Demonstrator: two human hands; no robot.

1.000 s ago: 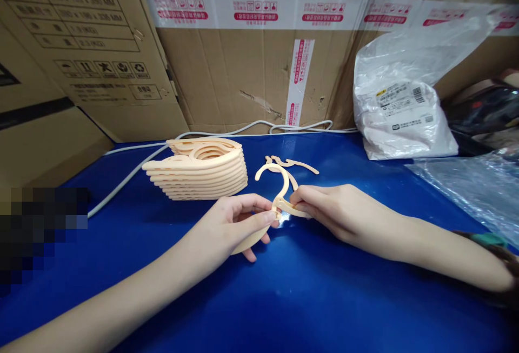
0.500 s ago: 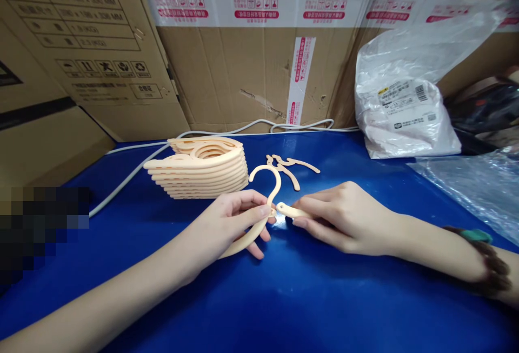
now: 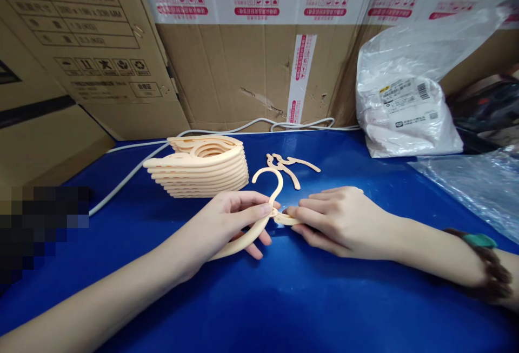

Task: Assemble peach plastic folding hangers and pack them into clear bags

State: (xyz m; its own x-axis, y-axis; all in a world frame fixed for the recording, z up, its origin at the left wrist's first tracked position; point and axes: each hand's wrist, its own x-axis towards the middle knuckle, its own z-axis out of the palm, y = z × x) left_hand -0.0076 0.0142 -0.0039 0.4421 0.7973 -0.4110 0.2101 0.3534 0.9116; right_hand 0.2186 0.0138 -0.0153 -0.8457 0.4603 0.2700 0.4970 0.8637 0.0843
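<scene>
My left hand (image 3: 239, 215) pinches a cream plastic hanger (image 3: 277, 182) near the base of its hook, thumb on top. The hook points up and curls to the left, and one curved arm of the hanger runs down to the left under my palm. My right hand (image 3: 338, 220) grips a short cream hanger arm (image 3: 286, 219) between thumb and fingers. That arm's end meets the hook's base beside my left thumb; I cannot tell whether it is joined there. Much of the arm is hidden by my right fingers.
A stack of cream hangers (image 3: 198, 174) stands behind my left hand. Loose curved pieces (image 3: 292, 169) lie beyond the hook. A grey cable (image 3: 133, 172) runs along the back of the blue tabletop (image 3: 259, 310). Cardboard boxes (image 3: 227, 66) and a white plastic bag (image 3: 405, 99) stand behind.
My right hand has brought the short arm's end from a small gap up against the hook's base. The hook has shifted slightly right.
</scene>
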